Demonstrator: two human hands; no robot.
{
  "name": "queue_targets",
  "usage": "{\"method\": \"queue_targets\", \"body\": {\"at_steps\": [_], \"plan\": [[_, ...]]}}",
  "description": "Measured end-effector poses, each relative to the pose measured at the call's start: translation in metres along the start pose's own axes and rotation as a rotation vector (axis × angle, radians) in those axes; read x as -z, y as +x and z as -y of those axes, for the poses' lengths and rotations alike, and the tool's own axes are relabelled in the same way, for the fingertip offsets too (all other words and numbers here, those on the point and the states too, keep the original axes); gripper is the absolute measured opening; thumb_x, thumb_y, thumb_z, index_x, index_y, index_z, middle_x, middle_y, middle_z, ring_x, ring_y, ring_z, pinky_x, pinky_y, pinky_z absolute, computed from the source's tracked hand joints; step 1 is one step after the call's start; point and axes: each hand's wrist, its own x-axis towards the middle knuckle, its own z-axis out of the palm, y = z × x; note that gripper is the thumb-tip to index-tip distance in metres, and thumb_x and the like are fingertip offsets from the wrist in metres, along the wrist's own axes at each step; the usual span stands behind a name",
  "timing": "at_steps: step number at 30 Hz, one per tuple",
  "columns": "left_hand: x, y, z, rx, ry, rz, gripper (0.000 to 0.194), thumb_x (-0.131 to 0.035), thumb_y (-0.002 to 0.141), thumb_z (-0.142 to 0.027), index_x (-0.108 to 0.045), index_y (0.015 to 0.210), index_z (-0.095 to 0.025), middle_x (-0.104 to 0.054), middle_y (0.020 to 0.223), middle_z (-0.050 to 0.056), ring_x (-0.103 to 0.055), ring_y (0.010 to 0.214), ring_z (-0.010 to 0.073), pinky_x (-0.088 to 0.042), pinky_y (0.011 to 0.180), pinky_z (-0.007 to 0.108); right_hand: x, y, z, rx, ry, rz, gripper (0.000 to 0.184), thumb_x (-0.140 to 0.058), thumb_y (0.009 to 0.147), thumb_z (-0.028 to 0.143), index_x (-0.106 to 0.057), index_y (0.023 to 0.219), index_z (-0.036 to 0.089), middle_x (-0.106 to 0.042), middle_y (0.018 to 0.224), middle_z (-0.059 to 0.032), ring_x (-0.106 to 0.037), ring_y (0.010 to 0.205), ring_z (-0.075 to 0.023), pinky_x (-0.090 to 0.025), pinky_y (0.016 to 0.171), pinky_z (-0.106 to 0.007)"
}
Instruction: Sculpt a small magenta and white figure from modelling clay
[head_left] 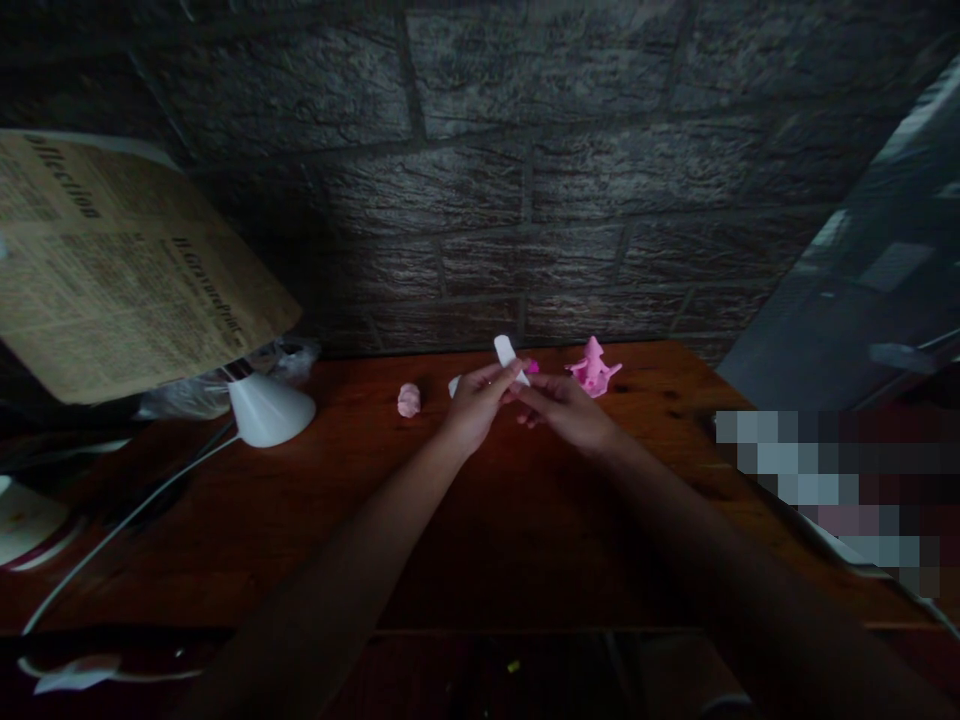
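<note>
Above the wooden table, my left hand (474, 402) is closed, pinching a white flat strip with a rounded end (505, 349) that points up and away. My right hand (564, 405) is also closed, its thumb and forefinger at the strip's lower end. A small magenta piece (533, 367) shows just behind the fingers; whether it is held cannot be made out. Right of my right hand stands a pink pointed figure with side arms (593, 372). A pale pink lump (409, 400) lies left of my left hand, and a small white edge (454, 386) peeks out beside that hand.
On the left of the wooden table (337, 480) stands a lamp with a newspaper-print shade (127, 270) and a white cone base (270, 410); its white cable (135, 522) runs toward the front. Clear plastic (184, 398) lies behind it. A dark brick wall (465, 180) rises behind.
</note>
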Motion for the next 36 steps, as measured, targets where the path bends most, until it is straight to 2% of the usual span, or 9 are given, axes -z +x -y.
{"method": "queue_targets", "body": {"at_steps": [5, 9, 12, 15, 20, 23, 29, 36], "plan": [[-0.0013, -0.0013, -0.0013, -0.053, 0.037, -0.064, 0.030, -0.078, 0.077, -0.046, -0.081, 0.090, -0.019, -0.077, 0.092, 0.008, -0.061, 0.076, 0.0139, -0.048, 0.073, 0.030, 0.0028, 0.0007, 0.0016, 0.022, -0.050, -0.027, 0.032, -0.065, 0.091, 0.049, -0.076, 0.094, 0.018, -0.075, 0.095, -0.0069, -0.062, 0.063, -0.0105, -0.050, 0.059, -0.025], [-0.0026, -0.0023, -0.0015, -0.005, -0.025, -0.033, 0.032, -0.079, 0.077, -0.046, -0.081, 0.093, -0.019, -0.077, 0.103, 0.010, -0.064, 0.086, 0.0155, -0.051, 0.078, 0.030, 0.0030, 0.0009, 0.0000, 0.087, -0.088, -0.050, 0.036, -0.067, 0.088, 0.053, -0.076, 0.091, 0.019, -0.073, 0.085, -0.0045, -0.060, 0.061, -0.0108, -0.049, 0.059, -0.026], [-0.0025, -0.0025, -0.0002, 0.038, -0.070, 0.001, 0.032, -0.079, 0.077, -0.046, -0.081, 0.095, -0.019, -0.076, 0.102, 0.010, -0.066, 0.093, 0.0175, -0.052, 0.084, 0.032, 0.0029, 0.0016, -0.0032, 0.120, -0.073, -0.071, 0.037, -0.066, 0.087, 0.054, -0.076, 0.094, 0.019, -0.072, 0.080, -0.0032, -0.059, 0.061, -0.0111, -0.048, 0.059, -0.026], [-0.0012, -0.0024, 0.0015, 0.056, -0.077, 0.003, 0.031, -0.081, 0.075, -0.043, -0.081, 0.095, -0.019, -0.076, 0.100, 0.010, -0.067, 0.092, 0.0181, -0.053, 0.082, 0.033, 0.0037, 0.0024, -0.0059, 0.103, -0.055, -0.067, 0.034, -0.065, 0.089, 0.051, -0.076, 0.097, 0.020, -0.072, 0.081, -0.0035, -0.059, 0.061, -0.0112, -0.048, 0.059, -0.026], [-0.0011, -0.0033, 0.0011, 0.018, -0.065, 0.012, 0.032, -0.079, 0.077, -0.044, -0.081, 0.099, -0.019, -0.076, 0.111, 0.013, -0.066, 0.090, 0.0196, -0.054, 0.074, 0.034, 0.0042, 0.0019, -0.0031, 0.049, -0.049, -0.036, 0.031, -0.065, 0.090, 0.048, -0.077, 0.095, 0.020, -0.074, 0.084, -0.0049, -0.060, 0.062, -0.0116, -0.049, 0.060, -0.026], [-0.0024, -0.0037, -0.0005, -0.005, -0.066, 0.015, 0.031, -0.077, 0.079, -0.043, -0.081, 0.098, -0.018, -0.076, 0.112, 0.013, -0.066, 0.096, 0.0204, -0.053, 0.079, 0.033, 0.0028, 0.0008, 0.0012, 0.062, -0.066, -0.023, 0.036, -0.067, 0.087, 0.054, -0.076, 0.091, 0.019, -0.074, 0.083, -0.0043, -0.060, 0.062, -0.0116, -0.048, 0.059, -0.026], [-0.0016, -0.0030, -0.0016, 0.057, -0.039, 0.036, 0.034, -0.078, 0.079, -0.046, -0.081, 0.100, -0.020, -0.076, 0.111, 0.011, -0.066, 0.101, 0.0200, -0.052, 0.085, 0.033, 0.0008, 0.0007, 0.0014, 0.081, -0.074, -0.056, 0.041, -0.070, 0.082, 0.058, -0.075, 0.086, 0.018, -0.073, 0.079, -0.0041, -0.058, 0.059, -0.0112, -0.047, 0.058, -0.026], [-0.0029, -0.0042, -0.0030, -0.047, 0.032, -0.027, 0.033, -0.077, 0.079, -0.048, -0.081, 0.098, -0.021, -0.077, 0.108, 0.011, -0.066, 0.092, 0.0183, -0.052, 0.083, 0.033, -0.0006, 0.0009, 0.0022, 0.073, -0.040, -0.078, 0.037, -0.072, 0.082, 0.055, -0.076, 0.089, 0.020, -0.073, 0.083, -0.0040, -0.056, 0.060, -0.0108, -0.047, 0.059, -0.026]]}}
